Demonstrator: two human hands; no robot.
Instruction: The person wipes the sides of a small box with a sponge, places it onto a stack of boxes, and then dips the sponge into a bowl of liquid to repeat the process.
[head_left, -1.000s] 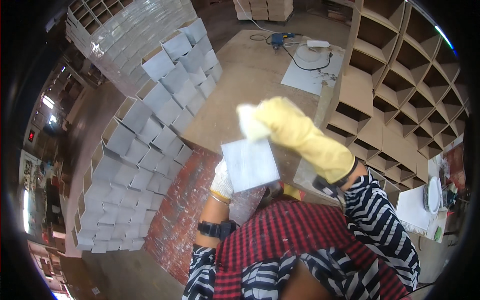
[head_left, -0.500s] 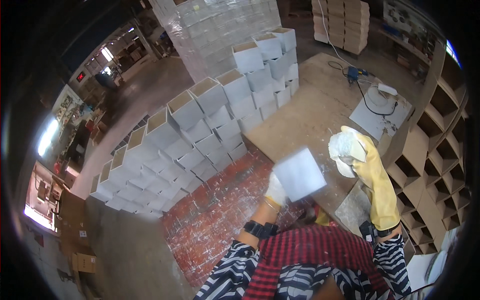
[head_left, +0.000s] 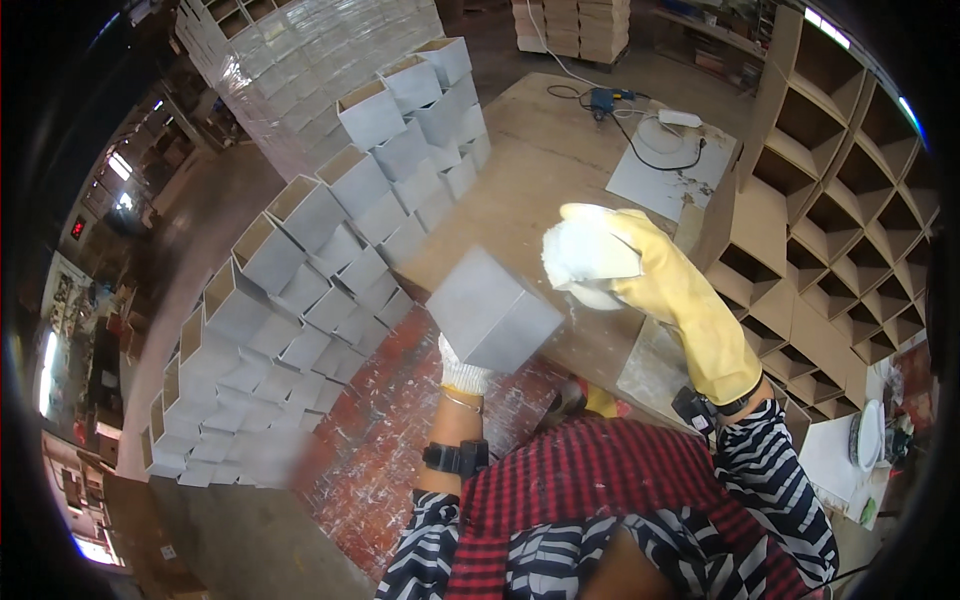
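Note:
My left hand (head_left: 460, 368), in a white knit glove, holds up a pale grey square box (head_left: 490, 308). Two of the box's outer faces show, and they hide most of that hand's fingers. To the right, my right hand (head_left: 660, 272) wears a long yellow rubber glove. It is closed around a white, rough-edged wad (head_left: 588, 252) that looks like a sponge or fleece. A gap separates the wad from the box. Both are held up in front of a brown work table (head_left: 500, 190).
Stacked pale grey boxes (head_left: 300, 290) form a wall at the left, beside a wrapped pallet (head_left: 320, 80). Brown open-fronted boxes (head_left: 830, 200) stand stacked at the right. A blue power tool (head_left: 605, 102), its cord and a white board (head_left: 665, 165) lie on the table.
The view has swung to the right, so the surroundings sit farther left. The box has been turned in my left hand and now shows two faces. My right hand still grips the wad.

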